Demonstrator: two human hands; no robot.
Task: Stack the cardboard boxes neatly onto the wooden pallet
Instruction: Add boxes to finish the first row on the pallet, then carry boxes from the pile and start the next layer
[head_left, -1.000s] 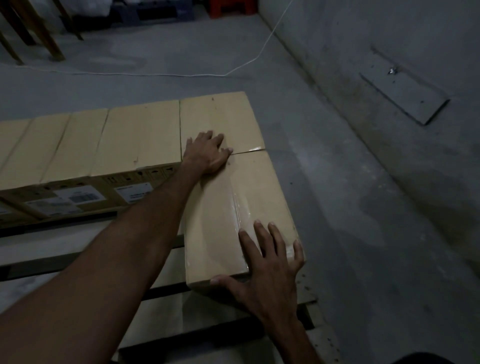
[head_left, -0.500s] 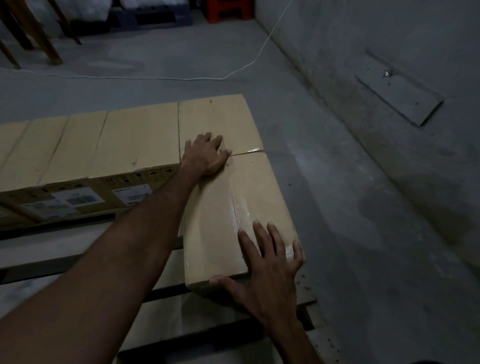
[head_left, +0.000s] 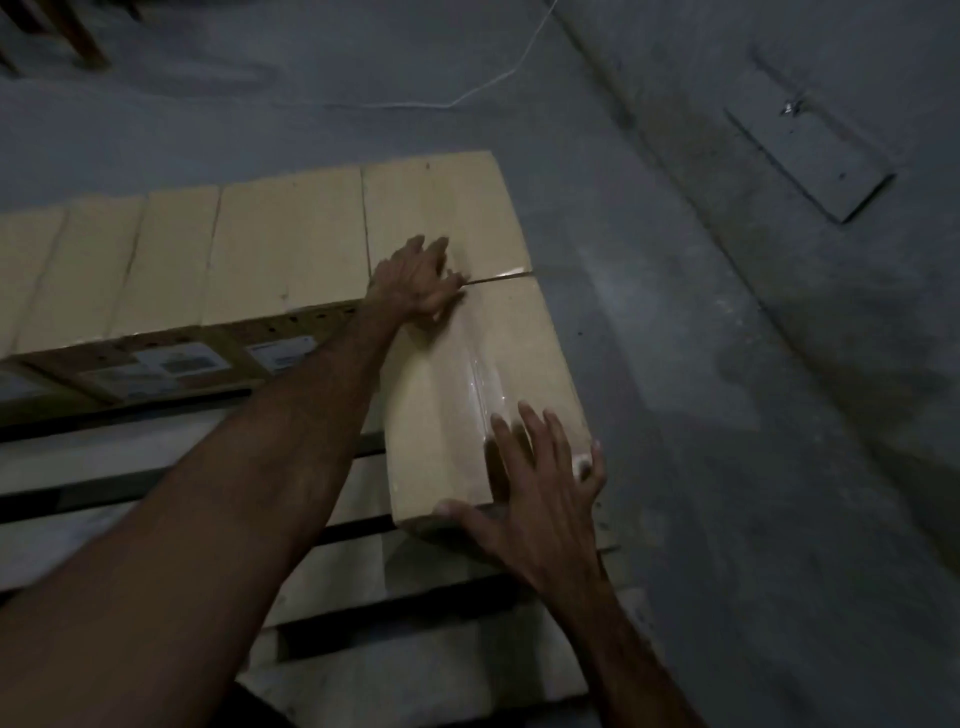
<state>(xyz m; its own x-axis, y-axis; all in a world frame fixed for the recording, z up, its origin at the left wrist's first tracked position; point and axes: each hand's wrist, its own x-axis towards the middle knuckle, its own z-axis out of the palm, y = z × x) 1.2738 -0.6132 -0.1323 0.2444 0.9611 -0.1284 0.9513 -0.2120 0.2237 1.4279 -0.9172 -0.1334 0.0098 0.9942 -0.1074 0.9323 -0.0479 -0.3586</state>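
Note:
A tan cardboard box (head_left: 447, 410) with clear tape along its top lies lengthwise at the right edge of the wooden pallet (head_left: 332, 582). Its far end touches the rightmost box (head_left: 441, 208) of a row of boxes (head_left: 280, 249) along the pallet's back. My left hand (head_left: 415, 283) lies on the box's far left corner, fingers reaching over the seam. My right hand (head_left: 535, 493) presses flat on the near end, fingers spread on top and thumb against the near face.
Bare pallet slats with dark gaps stretch left of and in front of the box. Grey concrete floor (head_left: 675, 467) lies to the right, meeting a wall with a metal plate (head_left: 805, 140). A white cable (head_left: 483, 85) runs across the floor behind the boxes.
Both hands stay on the same box in nearly the same places. The view has tilted down slightly; the box looks unmoved.

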